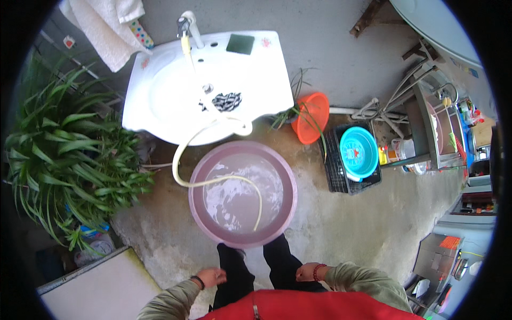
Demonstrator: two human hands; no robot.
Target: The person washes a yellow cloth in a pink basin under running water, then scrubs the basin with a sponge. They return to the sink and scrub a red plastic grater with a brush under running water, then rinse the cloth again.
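My left hand (212, 277), a dark band at its wrist, hangs beside my left thigh. Close to my right thigh is my right hand (306, 272), wearing a red bead bracelet. Nothing shows in either hand; how far the fingers are curled is unclear. At my feet, a large pink plastic tub (291, 192) holds cloudy water (236, 208). A pale yellow hose (179, 160) runs from the tap (184, 26) across the white ceramic washbasin (260, 76), and its free end lies over the water. In the basin sits a black-and-white patterned cloth (228, 102).
Leafy potted plants (60, 148) crowd the left side. Right of the tub, a blue basin (359, 152) rests on a black plastic crate (336, 172), near an orange basin (312, 120). A white board (100, 284) lies at lower left. A metal sink stand (420, 120) is farther right.
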